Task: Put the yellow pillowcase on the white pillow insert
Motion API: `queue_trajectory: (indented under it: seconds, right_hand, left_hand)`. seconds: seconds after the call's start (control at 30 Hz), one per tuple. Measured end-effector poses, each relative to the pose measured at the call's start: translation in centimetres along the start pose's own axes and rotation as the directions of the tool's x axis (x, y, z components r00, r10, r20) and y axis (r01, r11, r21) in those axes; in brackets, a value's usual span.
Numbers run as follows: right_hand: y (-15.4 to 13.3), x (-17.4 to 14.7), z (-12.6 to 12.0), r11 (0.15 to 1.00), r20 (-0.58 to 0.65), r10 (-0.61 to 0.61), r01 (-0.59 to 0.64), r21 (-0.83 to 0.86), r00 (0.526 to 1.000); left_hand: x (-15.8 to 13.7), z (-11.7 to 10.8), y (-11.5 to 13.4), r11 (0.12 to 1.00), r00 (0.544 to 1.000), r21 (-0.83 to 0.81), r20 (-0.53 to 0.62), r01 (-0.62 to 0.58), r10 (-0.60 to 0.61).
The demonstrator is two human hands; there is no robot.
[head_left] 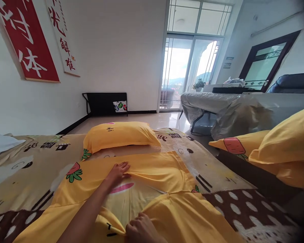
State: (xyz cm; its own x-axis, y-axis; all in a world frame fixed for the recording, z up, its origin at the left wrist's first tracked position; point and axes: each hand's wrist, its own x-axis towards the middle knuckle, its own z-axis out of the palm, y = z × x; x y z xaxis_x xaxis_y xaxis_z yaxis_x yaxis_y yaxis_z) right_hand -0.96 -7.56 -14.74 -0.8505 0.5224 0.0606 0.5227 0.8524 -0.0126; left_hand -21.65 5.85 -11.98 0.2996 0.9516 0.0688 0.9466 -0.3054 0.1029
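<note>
A yellow pillowcase point(152, 165) with printed carrots lies spread and creased over the bed in front of me. My left hand point(119, 171) reaches across and rests on its upper part, fingers stretched over the cloth, with folds running right from the fingertips. Low in the middle, my right hand point(142, 227) is closed around a bunched edge of the same cloth, and the fabric pulls into folds there. Between both hands a paler yellow area with a pink print shows. A plump yellow pillow point(121, 135) lies just beyond the pillowcase.
A patterned blanket point(225, 168) covers the bed. More yellow pillows point(288, 141) are piled at the right. Behind them stands a plastic-covered table point(210, 98) by a glass door point(179, 74). A black folded item point(101, 103) leans on the far wall.
</note>
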Motion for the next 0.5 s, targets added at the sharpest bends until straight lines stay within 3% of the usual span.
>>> queue_trajectory:
  seconds: [0.13, 0.2, 0.3, 0.4, 0.5]
  right_hand:
    - [0.2, 0.6, 0.9, 0.995, 0.014, -0.098, 0.098, -0.007, 0.995]
    - [0.5, 0.9, 1.1, 0.996, -0.004, -0.089, 0.088, -0.01, 0.996]
    - [1.0, 0.7, 0.9, 1.0, -0.175, 0.002, 0.001, 0.018, 0.985]
    - [1.4, -0.1, 0.4, 0.991, -0.434, 0.066, -0.007, 0.136, 0.899]
    - [2.2, -1.0, 0.3, 0.979, -0.562, 0.043, 0.077, 0.188, 0.826]
  left_hand:
    - [0.8, 0.2, 0.5, 0.997, 0.994, 0.028, -0.083, 0.078, -0.075]
    - [0.9, 0.2, 0.7, 0.996, 0.991, 0.016, -0.096, 0.092, -0.09]
    - [0.1, -0.3, -0.2, 0.997, 0.995, -0.031, -0.065, 0.074, -0.076]
    - [-2.6, -1.7, -3.3, 0.99, 0.992, -0.079, -0.042, 0.116, -0.12]
    - [-8.0, -3.5, -8.4, 0.951, 0.954, -0.122, -0.064, 0.284, -0.292]
